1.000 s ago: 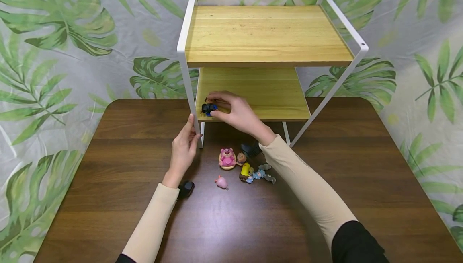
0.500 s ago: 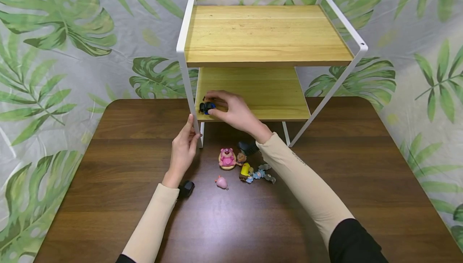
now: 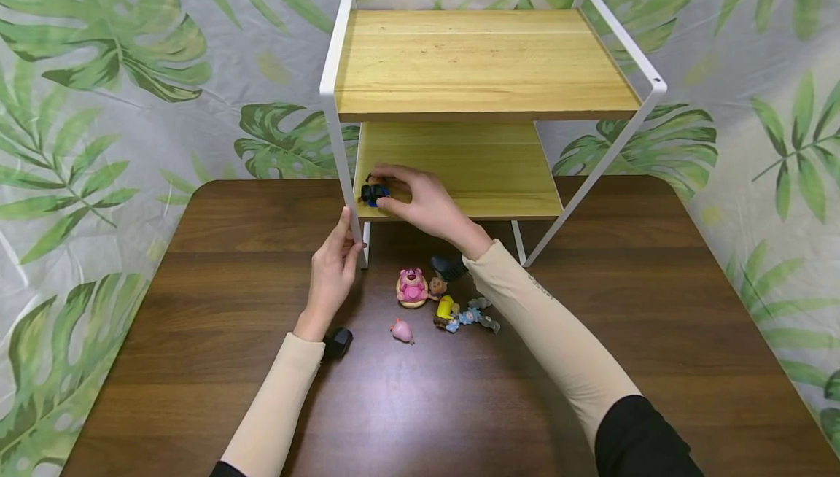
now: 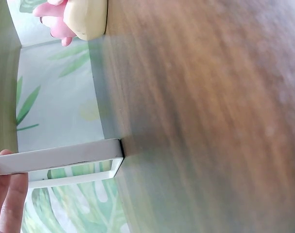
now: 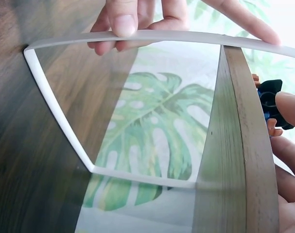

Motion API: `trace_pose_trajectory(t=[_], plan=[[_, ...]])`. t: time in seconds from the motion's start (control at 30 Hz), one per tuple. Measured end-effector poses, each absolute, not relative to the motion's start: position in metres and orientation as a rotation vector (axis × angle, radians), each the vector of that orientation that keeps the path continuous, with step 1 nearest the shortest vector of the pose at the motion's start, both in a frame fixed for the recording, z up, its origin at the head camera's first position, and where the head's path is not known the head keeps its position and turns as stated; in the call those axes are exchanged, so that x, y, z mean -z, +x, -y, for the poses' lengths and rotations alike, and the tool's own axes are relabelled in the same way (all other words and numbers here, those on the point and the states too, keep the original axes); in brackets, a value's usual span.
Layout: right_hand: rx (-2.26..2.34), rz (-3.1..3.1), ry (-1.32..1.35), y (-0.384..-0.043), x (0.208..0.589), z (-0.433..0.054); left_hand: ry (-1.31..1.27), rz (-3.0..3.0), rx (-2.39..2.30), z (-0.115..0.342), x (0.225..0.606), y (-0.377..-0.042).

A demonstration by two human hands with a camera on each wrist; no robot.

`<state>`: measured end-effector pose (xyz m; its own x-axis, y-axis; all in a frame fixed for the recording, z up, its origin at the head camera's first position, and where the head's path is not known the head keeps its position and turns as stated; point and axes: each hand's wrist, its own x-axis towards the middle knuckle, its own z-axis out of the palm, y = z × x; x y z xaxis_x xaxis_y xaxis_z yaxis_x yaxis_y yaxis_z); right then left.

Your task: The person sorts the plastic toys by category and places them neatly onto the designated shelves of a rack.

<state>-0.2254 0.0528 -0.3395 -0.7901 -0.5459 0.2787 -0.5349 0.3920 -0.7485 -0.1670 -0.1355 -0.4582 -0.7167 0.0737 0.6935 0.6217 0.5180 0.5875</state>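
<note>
My left hand [image 3: 333, 273] grips the white front-left leg [image 5: 171, 36] of a two-tier shelf rack, its thumb on one side and fingers behind, as the right wrist view shows. The index finger stretches up along the leg. My right hand [image 3: 429, 203] pinches a small black and blue toy figure [image 3: 372, 193] at the front-left corner of the lower wooden shelf [image 3: 472, 171]. In the right wrist view, the thumb presses the black part of the figure, right beside the shelf's front edge [image 5: 256, 141]. Small orange-brown parts stick out of it.
On the dark wooden table [image 3: 216, 302] lie a pink bear figure [image 3: 412, 287], a small pink toy [image 3: 402, 330], a yellow and brown figure [image 3: 445, 311] and a light blue one [image 3: 471, 316]. The upper shelf [image 3: 479, 61] overhangs the lower one. Each wrist wears a black camera.
My right hand has slid slightly to the left along the lower shelf, with the toy figure moving closer to the corner post. The left hand stays on the leg.
</note>
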Motion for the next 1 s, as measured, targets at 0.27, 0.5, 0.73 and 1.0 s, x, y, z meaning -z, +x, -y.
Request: trace_pose_trajectory(t=[0.27, 0.5, 0.73, 1.0], plan=[[1.457, -2.551, -1.003, -0.225, 0.340, -0.055, -0.559, 2.157, 1.174, 0.136, 0.459, -0.167], [1.458, -2.575, -1.005, -0.220, 0.338, -0.062, -0.563, 2.144, 1.171, 0.136, 0.458, -0.168], [1.509, -2.594, -1.010, -0.217, 0.341, -0.075, -0.561, 2.143, 1.168, 0.136, 0.459, -0.168], [1.625, -2.556, -1.040, -0.208, 0.344, -0.093, -0.561, 2.152, 1.170, 0.136, 0.459, -0.168]])
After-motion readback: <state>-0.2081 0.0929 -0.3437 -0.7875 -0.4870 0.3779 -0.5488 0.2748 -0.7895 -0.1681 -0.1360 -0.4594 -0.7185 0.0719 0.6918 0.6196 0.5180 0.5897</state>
